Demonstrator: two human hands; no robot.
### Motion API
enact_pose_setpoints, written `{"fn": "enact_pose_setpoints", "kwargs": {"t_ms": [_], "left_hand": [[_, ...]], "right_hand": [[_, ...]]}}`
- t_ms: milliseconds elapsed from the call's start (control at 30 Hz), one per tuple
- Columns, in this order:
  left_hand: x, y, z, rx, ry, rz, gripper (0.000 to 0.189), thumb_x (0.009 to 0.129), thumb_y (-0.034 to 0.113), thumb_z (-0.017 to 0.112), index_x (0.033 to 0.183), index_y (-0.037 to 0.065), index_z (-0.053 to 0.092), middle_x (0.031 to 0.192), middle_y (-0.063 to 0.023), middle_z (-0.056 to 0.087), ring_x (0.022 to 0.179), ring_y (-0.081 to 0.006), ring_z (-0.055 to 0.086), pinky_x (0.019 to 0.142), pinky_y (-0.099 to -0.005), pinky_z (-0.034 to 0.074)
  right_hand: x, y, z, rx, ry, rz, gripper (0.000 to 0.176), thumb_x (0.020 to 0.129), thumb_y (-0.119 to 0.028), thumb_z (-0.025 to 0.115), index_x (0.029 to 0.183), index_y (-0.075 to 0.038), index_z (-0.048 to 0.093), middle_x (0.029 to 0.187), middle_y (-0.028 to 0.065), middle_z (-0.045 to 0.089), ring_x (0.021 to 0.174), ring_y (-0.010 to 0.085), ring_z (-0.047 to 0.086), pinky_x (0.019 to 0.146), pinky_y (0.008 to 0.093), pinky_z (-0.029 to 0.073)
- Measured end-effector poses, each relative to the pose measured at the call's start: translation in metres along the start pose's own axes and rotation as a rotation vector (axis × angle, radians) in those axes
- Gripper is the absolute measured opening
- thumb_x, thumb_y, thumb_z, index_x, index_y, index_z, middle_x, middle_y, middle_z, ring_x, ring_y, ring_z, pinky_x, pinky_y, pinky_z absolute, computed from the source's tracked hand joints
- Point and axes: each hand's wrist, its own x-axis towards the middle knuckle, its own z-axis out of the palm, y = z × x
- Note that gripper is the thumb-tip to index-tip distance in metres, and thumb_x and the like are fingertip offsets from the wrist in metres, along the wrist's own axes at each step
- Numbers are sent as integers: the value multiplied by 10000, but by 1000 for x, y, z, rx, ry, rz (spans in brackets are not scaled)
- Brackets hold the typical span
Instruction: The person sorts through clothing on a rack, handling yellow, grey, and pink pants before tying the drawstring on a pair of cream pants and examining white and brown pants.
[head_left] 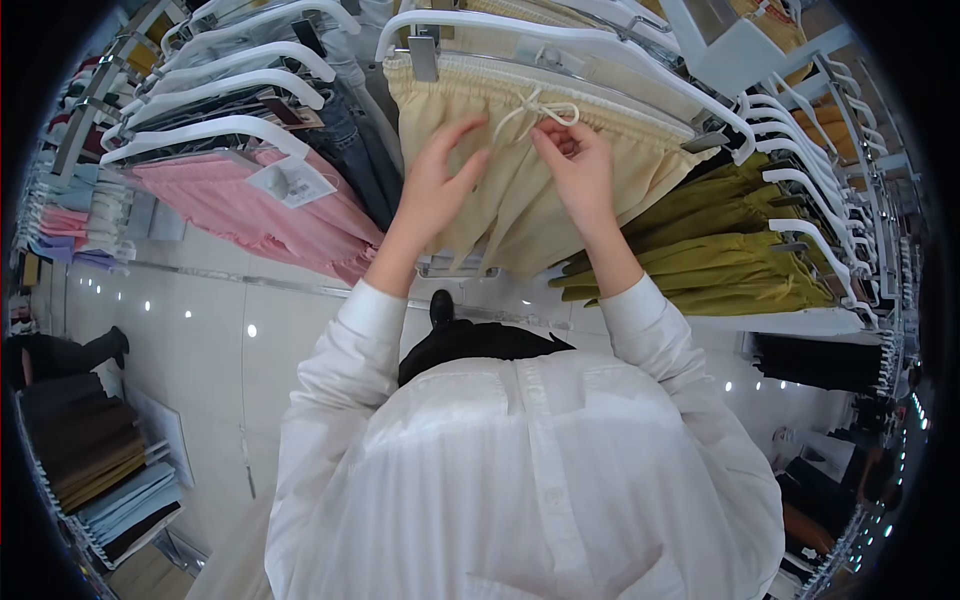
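Pale yellow pants (510, 190) with a gathered waist hang in front of me, clipped to a white hanger (570, 38). Their cream drawstring (530, 105) is tied in a bow at the middle of the waistband. My right hand (578, 165) pinches at the drawstring just under its right loop; the fingertips partly cover the spot. To the left of the bow, my left hand (440, 180) is open over the fabric, thumb and fingers apart. Whether its fingertips touch the cloth is hard to see.
Pink pants (255, 205) with a white tag (291, 182) and jeans (355, 135) hang at left. Olive pants (720, 265) hang at right. Glossy tiles (215, 330) cover the floor. Further racks stand on both sides, and another person's leg (95, 350) shows far left.
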Motion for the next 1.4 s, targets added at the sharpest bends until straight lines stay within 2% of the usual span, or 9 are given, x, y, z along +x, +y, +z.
{"fn": "enact_pose_setpoints", "kwargs": {"t_ms": [67, 267, 433, 500, 567, 700, 967, 1033, 1400], "left_hand": [[17, -1, 13, -20, 20, 92, 318, 799, 92, 572, 1104, 12, 525, 976, -80, 603, 874, -145, 559, 815, -260, 414], [35, 0, 33, -578, -155, -177, 277, 796, 138, 600, 1025, -14, 560, 936, -75, 617, 861, -117, 564, 717, -241, 450], [31, -3, 38, -423, -316, -312, 232, 800, 96, 596, 992, -34, 573, 910, -80, 619, 837, -98, 561, 741, -230, 440], [26, 4, 38, -630, -283, -364, 221, 801, 85, 591, 988, -32, 576, 907, -81, 619, 838, -109, 567, 761, -236, 437], [25, 6, 39, -836, -236, -412, 211, 802, 75, 586, 985, -30, 579, 905, -82, 619, 840, -119, 573, 782, -242, 434], [25, 0, 33, -936, -263, -436, 196, 827, 77, 547, 987, -30, 575, 923, -78, 617, 878, -152, 577, 816, -265, 433], [30, 26, 29, -996, -329, -415, 256, 871, 161, 485, 1033, -28, 543, 1018, -120, 581, 960, -199, 551, 871, -319, 418], [32, 18, 27, -993, -253, -453, 270, 876, 177, 477, 1044, -25, 540, 1014, -112, 583, 942, -189, 556, 860, -307, 418], [47, 27, 9, -860, -338, -498, 252, 867, 209, 506, 968, -2, 601, 911, -53, 614, 831, -107, 559, 750, -236, 421]], "right_hand": [[-1, 1, 2, -29, 15, -8, 200, 737, -108, 655, 895, 1, 599, 618, -22, 515, 525, 40, 440, 500, 183, 380], [3, 13, 7, 22, 108, -7, 160, 769, -111, 632, 864, 14, 600, 583, 18, 534, 522, 55, 459, 479, 211, 378], [-48, 24, -15, -550, -18, -97, 97, 798, -139, 560, 830, -50, 582, 639, 135, 569, 553, 276, 567, 495, 347, 418], [-77, 59, -22, -590, -47, -114, 94, 784, -99, 563, 863, -51, 575, 628, 152, 546, 521, 282, 543, 489, 322, 426], [-107, 85, -26, -809, -204, 53, 136, 797, -204, 531, 832, -78, 569, 698, 146, 591, 633, 346, 568, 552, 411, 444], [-143, 134, -35, -901, -404, 279, 148, 801, -218, 508, 856, -103, 583, 723, 147, 599, 642, 344, 573, 581, 409, 458], [-57, 37, -54, -527, -204, 39, 279, 757, -146, 603, 1025, -71, 583, 797, 98, 624, 681, 222, 599, 615, 300, 471], [-48, 12, -52, -105, -122, 103, 289, 822, -151, 558, 1088, -40, 559, 937, 51, 610, 845, 140, 559, 707, 263, 456], [1, -36, -26, 197, -131, 294, 268, 819, -241, 590, 964, -18, 618, 768, 11, 589, 684, 57, 529, 589, 185, 423]]}}
